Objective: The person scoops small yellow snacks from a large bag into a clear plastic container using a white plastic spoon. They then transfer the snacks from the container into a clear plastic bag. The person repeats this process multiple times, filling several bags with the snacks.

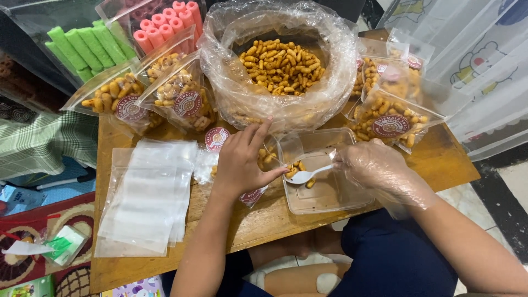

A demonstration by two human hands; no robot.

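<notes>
At the centre of the frame, the left hand pinches a small clear pouch by its mouth, its grip pressed together on the plastic. Just right of it, the gloved right hand grips a white spoon carrying golden snacks over a clear tray on the wooden surface. A big snack-filled bag sits above; empty pouches lie at left.

The bare left hand reaches forward from a bent forearm, palm down, its fingers spread and the thumb pointing right; the right hand, sheathed in a thin clear plastic glove, is curled in a pinch, its fingertips pressed together, wrist angled inward toward the left hand.
</notes>
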